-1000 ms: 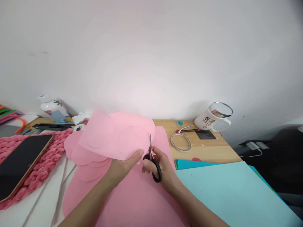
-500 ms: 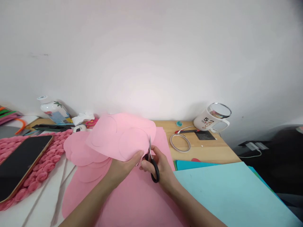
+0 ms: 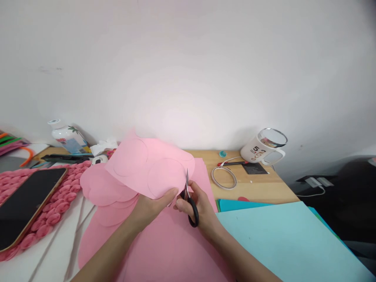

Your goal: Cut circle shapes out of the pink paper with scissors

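My left hand pinches the lower edge of a pink paper sheet marked with drawn circles, its thumb on top. Black-handled scissors are gripped in my right hand, blades pointing up at the sheet's right edge beside a drawn circle. One blade shows in front of the paper; the other is hidden. Beneath both hands lies a stack of larger pink sheets. Cut pink paper rounds overlap one another to the left of the held sheet.
At left a phone rests on pink rosettes, with a white bottle behind. On the right are light blue sheets, a coiled cable, a red-and-black pen and a white mug. The wall stands close behind.
The held sheet has turned slightly, its upper left corner now standing higher. Both hands stay almost in place, the scissors still at the sheet's right edge.
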Motion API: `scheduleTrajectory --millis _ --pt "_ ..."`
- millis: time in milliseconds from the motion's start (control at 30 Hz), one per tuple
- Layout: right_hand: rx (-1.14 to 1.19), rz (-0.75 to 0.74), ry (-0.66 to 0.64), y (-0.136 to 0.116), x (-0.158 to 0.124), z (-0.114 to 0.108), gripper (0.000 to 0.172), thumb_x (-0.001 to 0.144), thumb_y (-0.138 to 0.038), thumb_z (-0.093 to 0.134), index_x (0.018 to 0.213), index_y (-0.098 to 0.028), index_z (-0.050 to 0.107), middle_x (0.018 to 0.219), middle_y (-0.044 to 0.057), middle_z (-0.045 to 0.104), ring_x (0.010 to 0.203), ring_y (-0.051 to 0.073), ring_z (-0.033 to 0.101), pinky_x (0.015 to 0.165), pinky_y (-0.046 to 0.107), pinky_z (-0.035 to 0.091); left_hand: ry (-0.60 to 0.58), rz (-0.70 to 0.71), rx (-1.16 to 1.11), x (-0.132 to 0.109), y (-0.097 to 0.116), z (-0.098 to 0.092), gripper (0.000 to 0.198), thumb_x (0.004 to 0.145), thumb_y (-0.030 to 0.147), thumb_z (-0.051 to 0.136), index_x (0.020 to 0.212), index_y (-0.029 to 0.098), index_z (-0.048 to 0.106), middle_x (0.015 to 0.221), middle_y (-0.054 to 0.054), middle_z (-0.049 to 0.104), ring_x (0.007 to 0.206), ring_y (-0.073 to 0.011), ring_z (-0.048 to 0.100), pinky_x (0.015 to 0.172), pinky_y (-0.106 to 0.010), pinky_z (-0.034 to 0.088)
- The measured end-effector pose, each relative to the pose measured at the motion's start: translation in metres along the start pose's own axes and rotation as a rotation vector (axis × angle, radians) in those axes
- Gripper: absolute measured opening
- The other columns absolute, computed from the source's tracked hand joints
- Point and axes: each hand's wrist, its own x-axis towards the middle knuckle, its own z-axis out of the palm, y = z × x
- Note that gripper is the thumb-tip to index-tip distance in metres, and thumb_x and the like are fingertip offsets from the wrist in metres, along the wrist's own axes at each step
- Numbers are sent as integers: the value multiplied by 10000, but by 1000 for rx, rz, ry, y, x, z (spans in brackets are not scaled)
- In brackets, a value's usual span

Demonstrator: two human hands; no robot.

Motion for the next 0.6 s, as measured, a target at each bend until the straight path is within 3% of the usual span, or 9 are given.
scheduleTrajectory --millis 233,600 --pt "-24 15 11 -2 0 0 545 568 -348 756 945 -164 409 549 -80 478 475 82 400 512 231 330 -69 13 3 0 4 -2 90 695 212 576 607 191 569 528 40 576 544 -127 555 526 -241 439" --pt "-71 24 20 1 0 -2 513 604 -331 730 962 -179 395 519 -89 474 467 99 451 496 239 374 -117 -1 51 2 6 -6 178 688 224 564 532 201 481 473 55 483 491 -111 470 501 -244 391"
